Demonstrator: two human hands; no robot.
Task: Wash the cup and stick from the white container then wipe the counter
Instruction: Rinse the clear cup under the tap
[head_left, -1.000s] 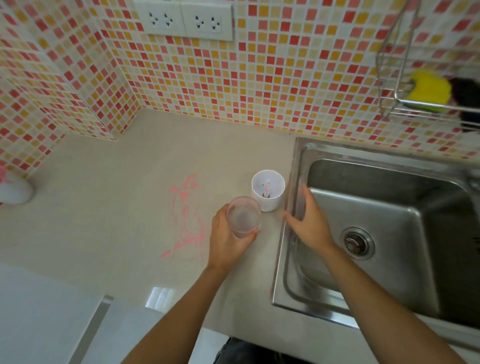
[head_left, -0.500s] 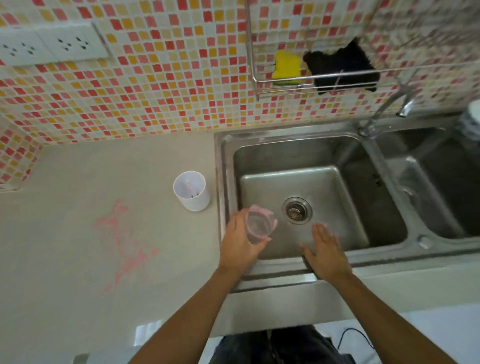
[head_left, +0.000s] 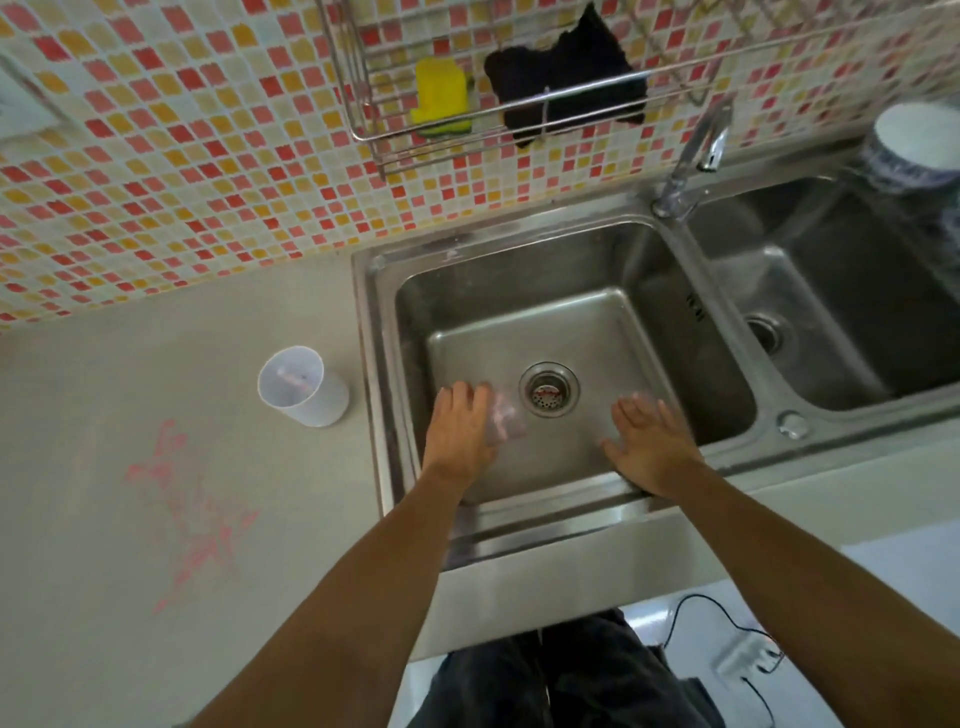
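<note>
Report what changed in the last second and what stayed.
The left hand, holding the cup, carried it from the counter beside the white container down into the sink, near the drain. The right hand followed, open. The container and pink stain stayed put.

Left hand curls in a grip; right hand flat, palm down, fingers spread.

From the drain, the sink floor lies open toward 12 o'clock. The left hand holding the cup blocks 9, the right hand blocks 4, and the faucet overhangs at 1.
</note>
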